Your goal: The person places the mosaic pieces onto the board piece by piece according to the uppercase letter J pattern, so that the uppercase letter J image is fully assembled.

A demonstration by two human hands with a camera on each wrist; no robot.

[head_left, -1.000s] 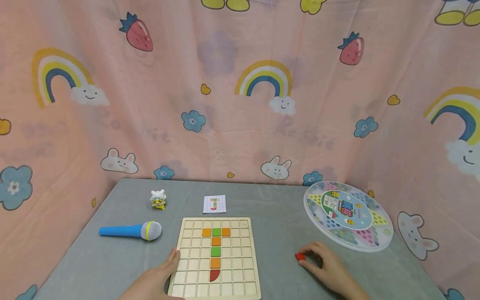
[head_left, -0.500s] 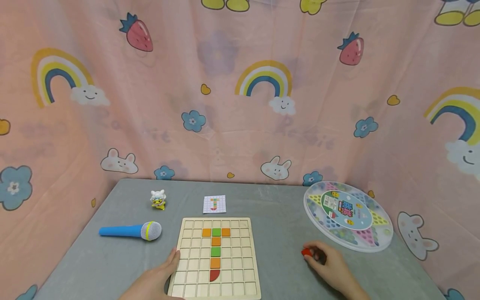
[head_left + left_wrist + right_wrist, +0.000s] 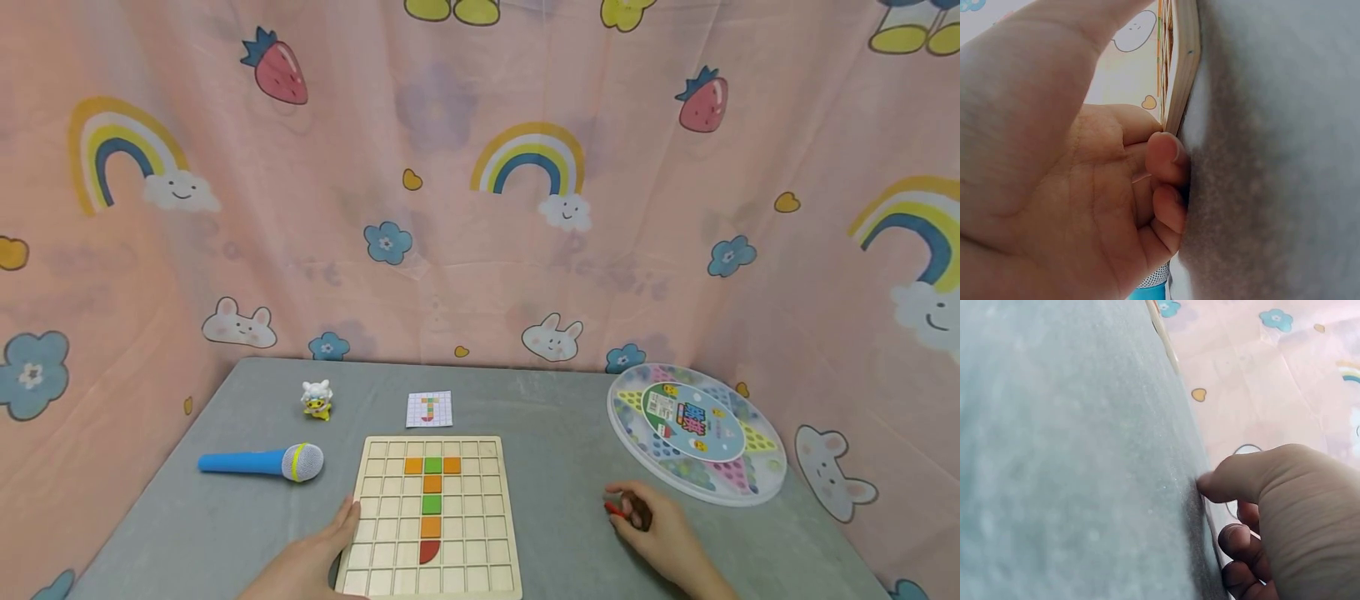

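The square wooden grid board [image 3: 487, 533] lies flat in front of me. My left hand [image 3: 311, 560] holds its near left corner, fingers along the left edge and thumb at the near edge. Several orange and green square tiles make a T on the board, with a red quarter-round tile [image 3: 429, 551] at the stem's foot, offering its curve to the lower right. Right of the board, my right hand [image 3: 663, 533] pinches a small red tile [image 3: 615, 508] between thumb and fingers, low over the table. Only its thin edge shows; the right wrist view hides it behind the thumb.
Behind the board lies a pattern card [image 3: 429, 409] with a similar figure. A blue toy microphone [image 3: 243, 462] and a small white-and-yellow figurine [image 3: 317, 400] are at the left. A round Chinese checkers board [image 3: 697, 433] occupies the right. A pink printed curtain [image 3: 450, 275] hangs behind the grey table.
My right hand has moved slightly right with the red tile, and the tile has turned so that its thin edge faces me. The left hand and the grid board stay put.
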